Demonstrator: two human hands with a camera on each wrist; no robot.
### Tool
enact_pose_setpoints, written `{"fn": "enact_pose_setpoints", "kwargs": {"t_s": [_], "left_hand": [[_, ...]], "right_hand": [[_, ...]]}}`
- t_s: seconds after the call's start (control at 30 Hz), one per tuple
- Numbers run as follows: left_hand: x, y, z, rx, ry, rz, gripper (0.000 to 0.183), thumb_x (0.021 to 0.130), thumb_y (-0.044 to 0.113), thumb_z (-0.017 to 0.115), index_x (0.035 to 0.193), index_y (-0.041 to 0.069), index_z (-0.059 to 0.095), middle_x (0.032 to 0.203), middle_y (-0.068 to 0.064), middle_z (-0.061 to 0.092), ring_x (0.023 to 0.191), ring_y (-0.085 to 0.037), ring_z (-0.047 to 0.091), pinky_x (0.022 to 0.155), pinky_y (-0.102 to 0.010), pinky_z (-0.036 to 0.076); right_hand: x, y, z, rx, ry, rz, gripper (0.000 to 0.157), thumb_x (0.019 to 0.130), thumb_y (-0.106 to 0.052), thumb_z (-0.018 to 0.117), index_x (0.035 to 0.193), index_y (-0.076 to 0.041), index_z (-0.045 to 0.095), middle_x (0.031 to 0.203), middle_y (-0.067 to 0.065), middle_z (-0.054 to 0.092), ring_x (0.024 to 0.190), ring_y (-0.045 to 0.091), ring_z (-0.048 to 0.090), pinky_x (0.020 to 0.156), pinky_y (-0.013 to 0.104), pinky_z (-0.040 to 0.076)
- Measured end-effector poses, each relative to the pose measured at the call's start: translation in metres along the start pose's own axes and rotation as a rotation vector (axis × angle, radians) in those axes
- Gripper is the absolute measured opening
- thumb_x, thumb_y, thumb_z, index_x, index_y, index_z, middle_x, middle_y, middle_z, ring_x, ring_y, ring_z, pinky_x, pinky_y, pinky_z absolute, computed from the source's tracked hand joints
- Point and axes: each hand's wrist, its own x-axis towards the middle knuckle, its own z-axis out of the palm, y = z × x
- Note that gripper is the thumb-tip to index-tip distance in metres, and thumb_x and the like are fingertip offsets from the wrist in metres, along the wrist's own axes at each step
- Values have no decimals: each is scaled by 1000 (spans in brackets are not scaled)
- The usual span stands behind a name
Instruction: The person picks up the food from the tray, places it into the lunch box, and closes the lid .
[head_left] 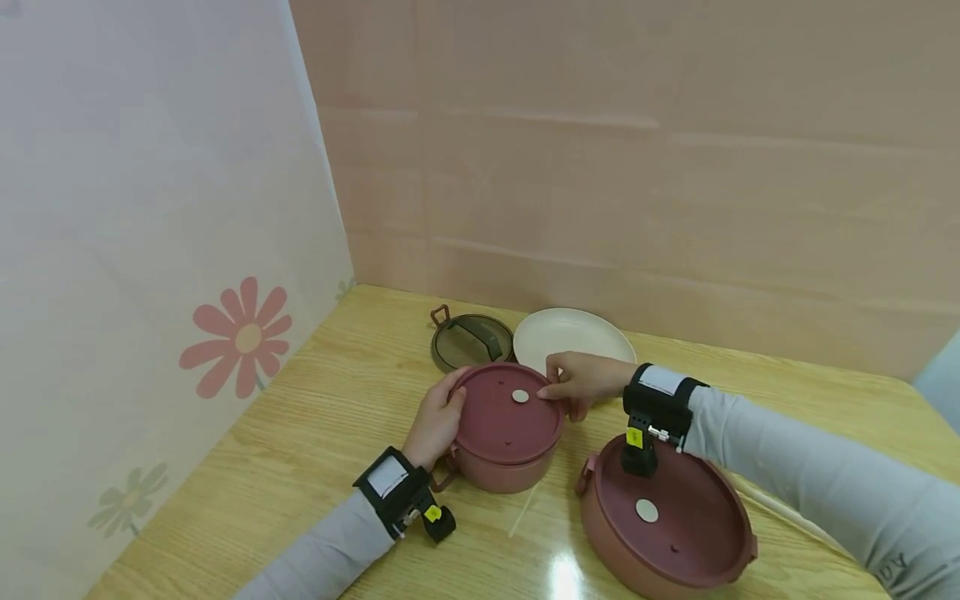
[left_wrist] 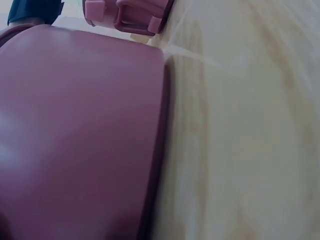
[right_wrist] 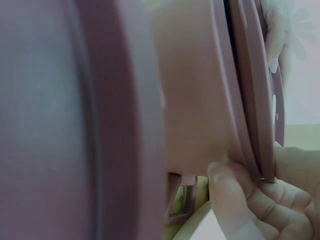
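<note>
A small dusty-red pot (head_left: 504, 477) stands mid-table under its matching lid (head_left: 491, 429), which has a pale round button. My left hand (head_left: 435, 421) grips the lid's left edge, thumb on top. On the other side my right hand (head_left: 588, 379) pinches the rim, thumb over the lid and fingers curled below it. A dark gap between lid edge (right_wrist: 257, 95) and pot wall (right_wrist: 190, 100) shows in the right wrist view, narrowing toward the right fingers. The pot's smooth side (left_wrist: 80, 130) fills much of the left wrist view.
A larger lidded pot (head_left: 622, 546) of the same colour stands at the front right, beneath my right forearm. Behind the small pot lie a dark round lid or pan with a handle (head_left: 472, 342) and a cream plate (head_left: 566, 329). Walls close off the back and left.
</note>
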Motion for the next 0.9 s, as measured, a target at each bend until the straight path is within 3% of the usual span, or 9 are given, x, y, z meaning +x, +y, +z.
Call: {"fn": "enact_pose_setpoints", "kwargs": {"t_s": [0.13,0.23,0.27,0.37,0.47,0.67,0.9], "left_hand": [[-2,0,-1,4,-3,-11,41,104,8,37,145,1,41,138,-23,50,87,-23,65,45,-25,47],[-2,0,-2,22,-24,-10,42,104,8,38,146,3,39,137,-23,50,60,-18,60,39,-24,43],[-2,0,-2,37,-31,0,42,104,9,39,146,3,39,137,-23,50,62,-19,61,44,-24,47],[-2,0,-4,96,-53,42,42,104,10,42,145,3,39,137,-22,51,92,-27,66,74,-36,58],[-3,2,-7,168,-63,85,42,102,11,47,143,3,40,137,-20,52,125,-32,52,102,-47,45],[-5,7,-9,224,-76,124,43,100,12,52,141,3,42,133,-18,55,122,-33,54,99,-48,48],[-9,4,-10,115,-67,62,45,100,11,52,143,5,41,138,-18,51,128,-34,49,102,-49,45]], "right_hand": [[-1,0,1,23,-8,0,19,98,-15,58,92,-2,46,72,10,66,56,15,65,57,28,57],[-2,-1,0,35,-1,-4,19,98,-14,58,91,-1,46,73,11,68,57,17,66,58,31,58],[-2,-1,0,35,4,-6,20,98,-14,59,91,-2,45,74,12,68,57,17,66,58,31,58],[-2,-3,1,32,17,-16,20,97,-14,59,90,-2,44,76,12,68,59,18,67,58,31,58],[-2,-5,3,35,11,-37,21,98,-14,58,90,-2,43,76,12,68,59,17,67,59,30,58],[-3,-11,3,28,12,-48,21,98,-13,58,88,-3,42,73,13,66,58,17,65,58,30,58],[0,-12,3,30,-8,-39,21,97,-13,59,88,-2,43,77,15,69,60,20,68,60,34,59]]}}
